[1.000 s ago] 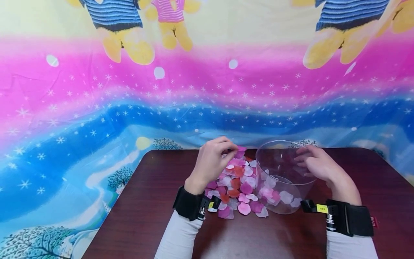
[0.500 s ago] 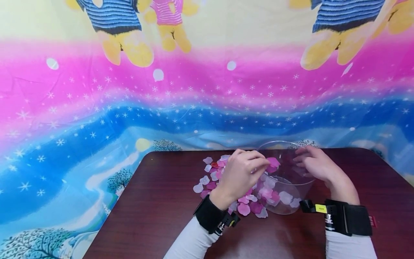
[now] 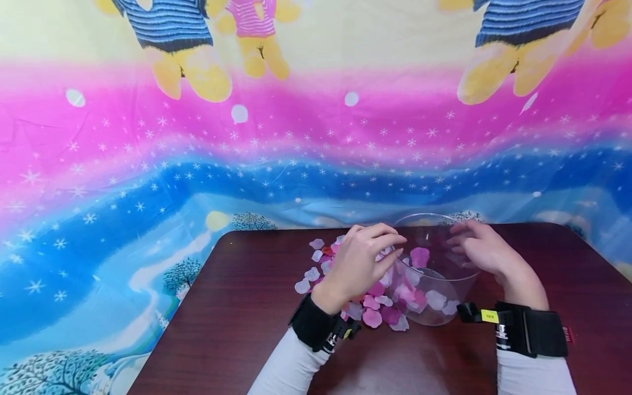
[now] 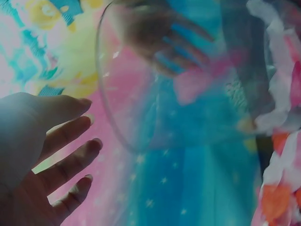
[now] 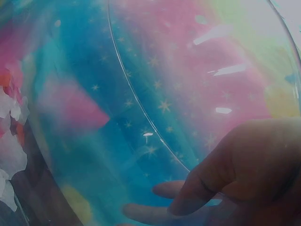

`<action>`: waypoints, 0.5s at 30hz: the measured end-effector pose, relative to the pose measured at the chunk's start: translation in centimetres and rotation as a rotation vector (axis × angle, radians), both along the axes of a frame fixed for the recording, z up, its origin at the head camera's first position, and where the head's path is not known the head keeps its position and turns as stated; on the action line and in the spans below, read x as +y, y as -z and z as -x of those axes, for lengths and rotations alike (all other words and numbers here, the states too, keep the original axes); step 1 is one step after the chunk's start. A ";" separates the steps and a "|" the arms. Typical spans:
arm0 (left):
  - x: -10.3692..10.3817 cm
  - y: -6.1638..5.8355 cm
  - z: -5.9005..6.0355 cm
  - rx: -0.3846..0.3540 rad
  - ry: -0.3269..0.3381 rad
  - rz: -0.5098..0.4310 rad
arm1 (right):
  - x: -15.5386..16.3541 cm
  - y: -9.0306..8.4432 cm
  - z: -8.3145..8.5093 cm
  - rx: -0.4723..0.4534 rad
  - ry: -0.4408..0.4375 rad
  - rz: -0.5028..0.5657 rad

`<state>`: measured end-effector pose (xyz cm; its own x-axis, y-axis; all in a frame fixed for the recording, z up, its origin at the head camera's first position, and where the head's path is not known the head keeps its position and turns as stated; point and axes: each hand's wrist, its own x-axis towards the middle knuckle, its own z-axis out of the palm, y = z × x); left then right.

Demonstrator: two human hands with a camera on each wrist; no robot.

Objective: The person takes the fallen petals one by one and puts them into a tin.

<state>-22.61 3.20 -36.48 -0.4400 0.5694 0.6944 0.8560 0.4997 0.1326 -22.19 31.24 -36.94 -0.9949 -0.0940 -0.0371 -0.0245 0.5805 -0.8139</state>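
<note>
A clear round plastic tub (image 3: 446, 281) stands on the table with several pink and white petals at its bottom. Inside it, below the left rim, a bright pink petal (image 3: 420, 257) hangs in mid-air, blurred in the right wrist view. My left hand (image 3: 362, 258) is just outside the left rim, thumb and fingers apart, holding nothing. Against the tub's far right side rest the loosely spread fingers of my right hand (image 3: 486, 249). Left of the tub lies a heap of pink, white and red petals (image 3: 372, 317), partly hidden behind my left hand.
The dark brown table (image 3: 237, 329) has its back edge close to a hanging cloth (image 3: 296, 137) printed with bears and snowflakes. Black wrist straps with small cameras sit on both wrists, and the right camera mount (image 3: 469, 313) is near the tub's lower right wall.
My left hand carried a pink petal rightward from the heap to the tub's rim and let go of it, then drew back slightly. My right hand stayed at the tub.
</note>
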 end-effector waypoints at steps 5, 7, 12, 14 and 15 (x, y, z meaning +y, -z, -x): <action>-2.1 -0.4 1.0 -0.087 -0.024 -0.030 | 0.0 0.0 0.0 -0.002 -0.003 -0.007; -3.0 -0.3 1.6 -0.130 -0.049 -0.019 | 0.0 0.0 0.0 -0.003 -0.001 -0.008; -4.2 0.8 3.1 -0.225 -0.128 0.085 | 0.0 0.0 0.1 -0.003 0.001 -0.007; -4.2 1.4 3.5 -0.264 -0.145 0.147 | 0.0 0.0 0.1 -0.005 -0.001 -0.003; -4.1 1.8 3.7 -0.282 -0.149 0.181 | 0.0 0.0 0.1 -0.006 -0.002 0.000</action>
